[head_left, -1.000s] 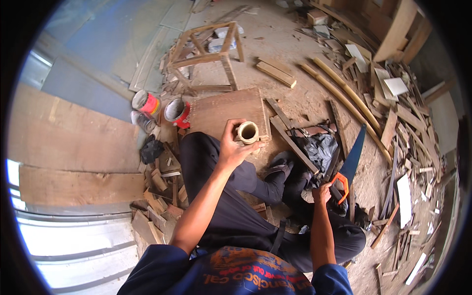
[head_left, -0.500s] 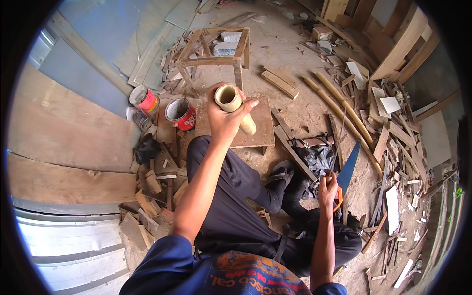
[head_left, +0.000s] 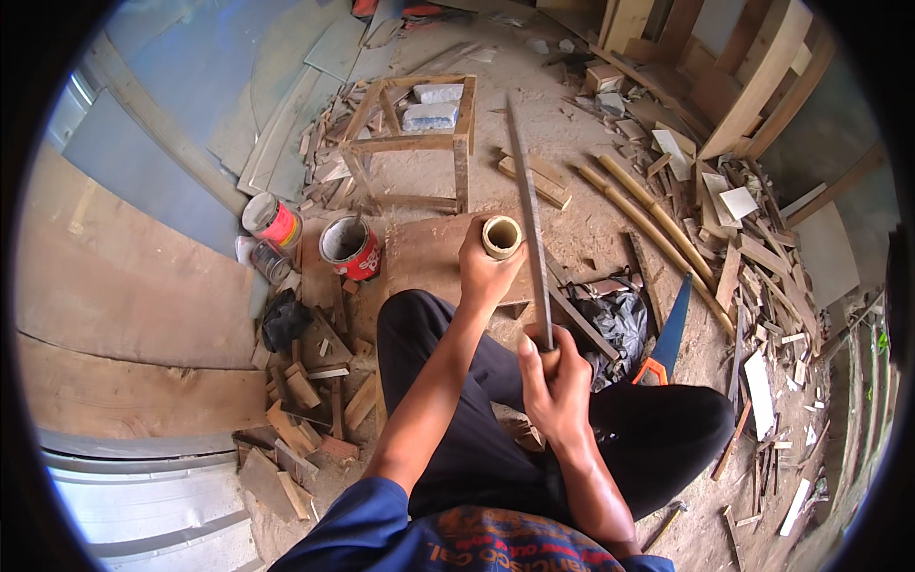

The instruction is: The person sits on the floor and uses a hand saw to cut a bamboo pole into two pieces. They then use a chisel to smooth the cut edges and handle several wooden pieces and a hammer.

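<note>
We held a bamboo tube [head_left: 501, 238], our left grip [head_left: 490, 273] clamped around it. Our right grip [head_left: 557, 389] clasped a long metal tool [head_left: 530, 214].

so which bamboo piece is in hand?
The bamboo tube in the left hand, its open end facing up; the other two are long poles lying on the floor.

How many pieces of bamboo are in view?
3: a tube in the left hand, two long poles on the floor at right. More may hide in the scrap pile.
</note>
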### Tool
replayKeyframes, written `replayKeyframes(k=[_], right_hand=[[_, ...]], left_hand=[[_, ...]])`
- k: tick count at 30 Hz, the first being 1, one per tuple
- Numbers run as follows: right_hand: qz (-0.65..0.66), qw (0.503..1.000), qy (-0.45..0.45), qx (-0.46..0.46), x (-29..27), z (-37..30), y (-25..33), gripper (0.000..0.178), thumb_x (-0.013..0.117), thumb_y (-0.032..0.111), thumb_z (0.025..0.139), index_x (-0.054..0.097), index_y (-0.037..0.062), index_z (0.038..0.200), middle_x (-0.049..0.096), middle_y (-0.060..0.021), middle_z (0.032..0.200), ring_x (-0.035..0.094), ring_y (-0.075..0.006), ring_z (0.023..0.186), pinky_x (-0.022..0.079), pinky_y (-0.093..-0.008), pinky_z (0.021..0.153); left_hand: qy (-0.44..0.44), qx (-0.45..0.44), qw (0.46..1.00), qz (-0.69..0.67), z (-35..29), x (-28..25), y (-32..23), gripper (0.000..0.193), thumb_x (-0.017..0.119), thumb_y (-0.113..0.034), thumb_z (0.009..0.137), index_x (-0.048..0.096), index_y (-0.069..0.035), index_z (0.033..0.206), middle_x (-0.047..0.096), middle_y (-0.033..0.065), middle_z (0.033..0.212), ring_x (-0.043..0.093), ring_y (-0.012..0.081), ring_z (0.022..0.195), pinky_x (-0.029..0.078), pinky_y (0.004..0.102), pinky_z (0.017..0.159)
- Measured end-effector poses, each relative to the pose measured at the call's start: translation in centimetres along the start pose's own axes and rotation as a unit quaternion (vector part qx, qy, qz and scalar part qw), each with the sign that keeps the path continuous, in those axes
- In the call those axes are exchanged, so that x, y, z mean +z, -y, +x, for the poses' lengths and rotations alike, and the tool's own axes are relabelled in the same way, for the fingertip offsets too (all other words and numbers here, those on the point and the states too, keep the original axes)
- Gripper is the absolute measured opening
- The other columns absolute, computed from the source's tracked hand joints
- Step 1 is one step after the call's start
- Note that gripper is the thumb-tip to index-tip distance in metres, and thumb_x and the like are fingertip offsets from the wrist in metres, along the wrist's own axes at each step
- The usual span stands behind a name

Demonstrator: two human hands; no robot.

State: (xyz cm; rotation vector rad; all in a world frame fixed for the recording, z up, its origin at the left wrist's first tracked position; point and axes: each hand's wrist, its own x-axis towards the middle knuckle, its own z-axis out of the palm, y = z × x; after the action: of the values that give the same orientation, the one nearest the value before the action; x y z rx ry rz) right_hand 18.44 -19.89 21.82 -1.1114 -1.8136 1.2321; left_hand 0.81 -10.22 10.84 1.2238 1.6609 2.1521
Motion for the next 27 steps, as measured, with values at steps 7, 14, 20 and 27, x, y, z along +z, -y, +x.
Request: replayKeyframes(k=[7, 14, 20, 27], right_hand=[[-0.033, 0.999, -0.023, -0.014, 2.3, 1.2, -0.3, 0.032, 0.063, 0.026, 0.1, 0.061, -0.0049, 0.106, 0.042, -0.0013, 0.051, 0.036, -0.0061, 0.049, 0.032, -0.0292, 0.047], [-0.067, 0.998, 0.006, -0.014, 2.3, 1.4, -1.0, 0.031, 0.062, 0.022, 0.1, 0.057, -0.0077, 0.107, 0.053, -0.01, 0.052, 0.051, -0.0136, 0.046, 0.042, -0.0324, 0.051], [-0.038, 0.999, 0.0, -0.032, 1.9, 1.9, -1.4, 0.033, 0.063, 0.025, 0.099, 0.061, -0.0073, 0.106, 0.046, -0.0027, 0.05, 0.039, -0.0053, 0.047, 0.034, -0.0267, 0.047], [-0.057, 0.998, 0.025, -0.011, 1.6, 2.2, -2.1, 0.027, 0.062, 0.02, 0.099, 0.06, -0.0064, 0.103, 0.054, -0.0112, 0.052, 0.053, -0.0158, 0.045, 0.043, -0.0332, 0.05]], left_hand=[[-0.015, 0.028, 1.0, -0.005, -0.4, 0.2, -1.4, 0.042, 0.089, -0.01, 0.073, 0.056, -0.005, 0.099, 0.06, -0.0013, 0.082, 0.055, 0.007, 0.073, 0.05, 0.0248, 0.067], [-0.001, 0.012, 1.0, 0.002, -0.8, -0.3, -1.1, 0.04, 0.086, -0.005, 0.074, 0.059, -0.002, 0.103, 0.068, 0.0077, 0.09, 0.066, 0.0154, 0.078, 0.054, 0.0294, 0.072], [-0.012, 0.01, 1.0, 0.013, -0.9, -0.1, -1.4, 0.039, 0.087, -0.008, 0.074, 0.059, -0.003, 0.101, 0.067, 0.0081, 0.087, 0.064, 0.0152, 0.076, 0.053, 0.0297, 0.071], [0.006, 0.024, 0.999, 0.028, -1.2, -0.1, -1.6, 0.042, 0.089, -0.009, 0.073, 0.057, -0.004, 0.1, 0.062, 0.001, 0.085, 0.057, 0.0083, 0.074, 0.051, 0.0261, 0.068]])
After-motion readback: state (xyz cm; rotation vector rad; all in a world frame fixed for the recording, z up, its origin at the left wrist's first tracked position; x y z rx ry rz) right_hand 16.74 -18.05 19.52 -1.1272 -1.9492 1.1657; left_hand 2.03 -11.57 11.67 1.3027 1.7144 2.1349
